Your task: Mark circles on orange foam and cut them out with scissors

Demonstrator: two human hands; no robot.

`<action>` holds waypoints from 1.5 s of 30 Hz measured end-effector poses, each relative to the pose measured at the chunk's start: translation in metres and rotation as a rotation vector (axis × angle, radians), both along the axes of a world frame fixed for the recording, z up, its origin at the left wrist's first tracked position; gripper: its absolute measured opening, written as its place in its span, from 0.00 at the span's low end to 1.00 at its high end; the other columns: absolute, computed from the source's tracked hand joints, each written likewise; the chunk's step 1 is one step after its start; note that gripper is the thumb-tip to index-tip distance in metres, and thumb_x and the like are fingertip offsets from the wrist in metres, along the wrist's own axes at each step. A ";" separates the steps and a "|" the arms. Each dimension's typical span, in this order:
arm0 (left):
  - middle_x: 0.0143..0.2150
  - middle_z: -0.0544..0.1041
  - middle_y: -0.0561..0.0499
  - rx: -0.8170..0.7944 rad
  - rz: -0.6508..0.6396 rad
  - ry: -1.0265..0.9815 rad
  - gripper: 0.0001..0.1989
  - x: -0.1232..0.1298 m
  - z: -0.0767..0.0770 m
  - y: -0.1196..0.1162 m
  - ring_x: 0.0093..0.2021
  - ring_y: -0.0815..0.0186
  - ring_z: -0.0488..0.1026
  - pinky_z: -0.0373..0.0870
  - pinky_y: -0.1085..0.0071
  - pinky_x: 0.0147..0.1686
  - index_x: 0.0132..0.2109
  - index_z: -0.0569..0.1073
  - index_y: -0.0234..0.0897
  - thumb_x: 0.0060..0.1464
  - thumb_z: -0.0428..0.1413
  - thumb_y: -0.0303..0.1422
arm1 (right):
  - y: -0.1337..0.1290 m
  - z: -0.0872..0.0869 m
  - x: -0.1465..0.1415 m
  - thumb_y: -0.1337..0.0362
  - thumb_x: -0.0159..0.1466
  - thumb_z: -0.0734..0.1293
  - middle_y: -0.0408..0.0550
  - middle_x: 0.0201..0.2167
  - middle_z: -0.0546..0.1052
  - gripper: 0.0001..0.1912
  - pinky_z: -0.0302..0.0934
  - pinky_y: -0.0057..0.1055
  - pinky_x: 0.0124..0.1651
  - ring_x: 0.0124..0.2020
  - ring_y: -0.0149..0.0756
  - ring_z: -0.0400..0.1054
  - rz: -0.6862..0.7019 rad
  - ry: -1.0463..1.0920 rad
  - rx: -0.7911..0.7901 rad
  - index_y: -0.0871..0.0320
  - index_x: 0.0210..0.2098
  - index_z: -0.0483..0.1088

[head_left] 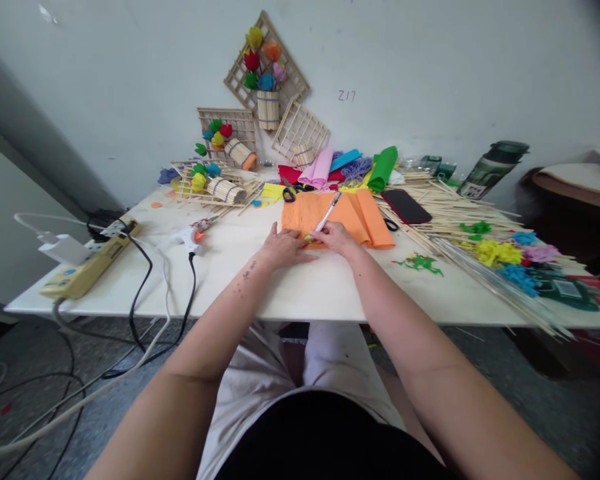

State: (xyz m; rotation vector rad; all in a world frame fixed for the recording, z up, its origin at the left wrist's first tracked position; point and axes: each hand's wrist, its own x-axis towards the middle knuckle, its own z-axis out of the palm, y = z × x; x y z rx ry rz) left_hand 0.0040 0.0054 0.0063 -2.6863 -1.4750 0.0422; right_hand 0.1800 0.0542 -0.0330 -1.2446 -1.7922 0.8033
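An orange sheet (350, 215) of crinkled material lies on the white table, its right part folded. My left hand (285, 248) rests flat with fingers spread over its lower left edge. In my right hand (336, 238) is a white pen (329, 210), tilted, its lower end near the sheet's front edge. A small yellowish piece (308, 238) sits between my two hands on the sheet. Dark-handled scissors (290, 193) lie at the sheet's upper left corner.
A hot glue gun (193, 238) and a yellow power strip (83, 270) with cables are at left. Thin sticks (460, 203), a phone (407, 206) and a bottle (495, 170) are at right. Stick lattices with paper flowers (266, 67) stand behind, near colored rolls (383, 169).
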 end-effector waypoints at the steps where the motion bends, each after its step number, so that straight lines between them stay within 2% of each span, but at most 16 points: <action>1: 0.60 0.66 0.47 -0.001 -0.002 -0.005 0.28 0.000 0.000 0.000 0.60 0.52 0.61 0.38 0.41 0.60 0.60 0.65 0.52 0.56 0.44 0.54 | 0.000 0.000 0.000 0.62 0.55 0.69 0.49 0.24 0.77 0.08 0.63 0.27 0.30 0.27 0.34 0.70 0.002 -0.018 0.012 0.63 0.28 0.74; 6: 0.63 0.63 0.48 -0.010 -0.013 -0.033 0.27 -0.002 0.002 -0.001 0.63 0.55 0.58 0.40 0.46 0.62 0.60 0.66 0.51 0.57 0.44 0.53 | -0.003 0.003 -0.001 0.62 0.54 0.69 0.48 0.25 0.76 0.09 0.61 0.27 0.30 0.27 0.33 0.68 -0.022 -0.118 0.034 0.63 0.28 0.75; 13: 0.63 0.64 0.52 -0.008 0.037 -0.129 0.21 -0.005 -0.004 0.005 0.62 0.62 0.60 0.42 0.53 0.63 0.55 0.71 0.51 0.63 0.40 0.43 | -0.004 0.003 -0.003 0.59 0.54 0.69 0.46 0.22 0.74 0.11 0.59 0.27 0.29 0.25 0.32 0.66 -0.034 -0.142 0.055 0.62 0.27 0.75; 22: 0.63 0.63 0.54 0.004 0.032 -0.184 0.19 -0.012 -0.011 0.010 0.61 0.62 0.61 0.46 0.56 0.63 0.54 0.72 0.53 0.61 0.43 0.43 | -0.004 0.002 -0.004 0.59 0.54 0.69 0.45 0.22 0.74 0.11 0.58 0.27 0.29 0.25 0.32 0.65 -0.028 -0.147 0.070 0.62 0.29 0.75; 28: 0.64 0.63 0.54 -0.021 0.031 -0.212 0.21 -0.014 -0.012 0.013 0.63 0.62 0.59 0.49 0.54 0.62 0.53 0.72 0.54 0.62 0.41 0.45 | -0.004 0.001 -0.004 0.60 0.54 0.69 0.44 0.22 0.74 0.10 0.57 0.26 0.27 0.25 0.32 0.65 -0.026 -0.134 0.079 0.61 0.29 0.76; 32: 0.64 0.63 0.54 -0.018 0.028 -0.195 0.19 -0.015 -0.014 0.016 0.63 0.63 0.59 0.52 0.59 0.61 0.55 0.71 0.54 0.62 0.43 0.42 | -0.004 0.000 -0.005 0.60 0.54 0.70 0.45 0.22 0.74 0.10 0.57 0.25 0.28 0.25 0.32 0.66 -0.032 -0.138 0.099 0.61 0.28 0.76; 37: 0.63 0.64 0.53 -0.003 -0.006 -0.183 0.20 -0.017 -0.015 0.018 0.62 0.63 0.61 0.54 0.65 0.60 0.55 0.72 0.49 0.61 0.43 0.40 | -0.005 0.001 -0.005 0.60 0.54 0.70 0.45 0.23 0.74 0.10 0.57 0.26 0.29 0.25 0.32 0.66 -0.034 -0.149 0.098 0.62 0.29 0.76; 45: 0.62 0.65 0.55 0.004 -0.012 -0.179 0.19 -0.016 -0.014 0.018 0.61 0.64 0.61 0.54 0.68 0.61 0.54 0.73 0.49 0.61 0.43 0.40 | -0.004 0.000 -0.005 0.61 0.54 0.70 0.44 0.22 0.73 0.09 0.57 0.25 0.27 0.24 0.31 0.65 -0.037 -0.143 0.096 0.62 0.28 0.76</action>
